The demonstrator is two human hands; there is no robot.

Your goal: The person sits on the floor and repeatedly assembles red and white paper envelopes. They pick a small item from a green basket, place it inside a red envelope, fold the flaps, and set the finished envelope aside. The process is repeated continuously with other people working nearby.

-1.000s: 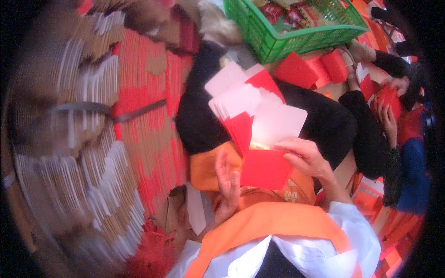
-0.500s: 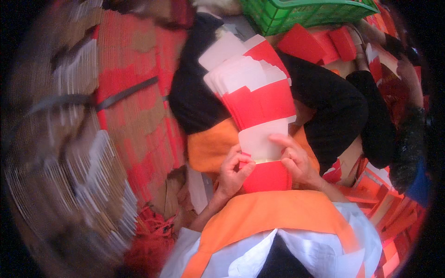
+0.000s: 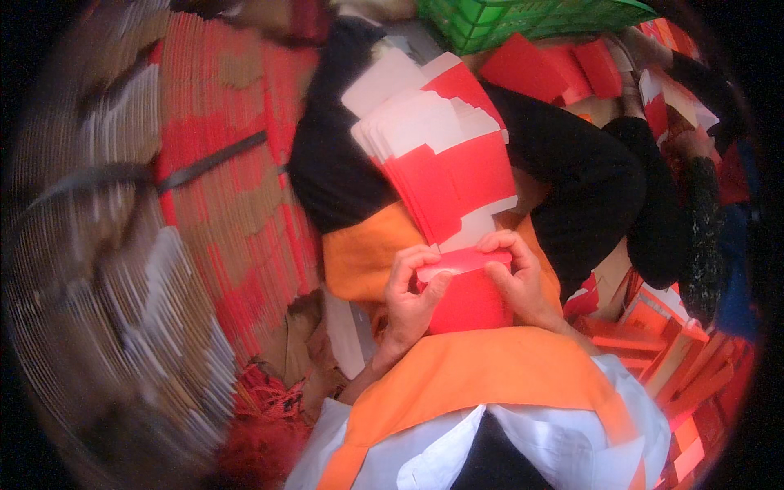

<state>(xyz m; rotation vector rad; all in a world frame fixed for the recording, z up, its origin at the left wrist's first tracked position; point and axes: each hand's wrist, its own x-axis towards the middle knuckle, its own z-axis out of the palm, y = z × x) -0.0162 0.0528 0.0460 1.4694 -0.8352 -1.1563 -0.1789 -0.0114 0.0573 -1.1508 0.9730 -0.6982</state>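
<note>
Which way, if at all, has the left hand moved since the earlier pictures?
Yes. The left hand has risen off the orange apron and joined the right hand on the bottom flap of the red card stack.

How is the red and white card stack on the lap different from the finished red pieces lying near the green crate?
The card stack is flat, fanned, and shows white and red faces; the red pieces look all red and folded into shape. The stack lies on the lap, its near end pinched by the left hand and right hand; the red pieces lie loose by the green crate, untouched. Both share the same red colour.
</note>
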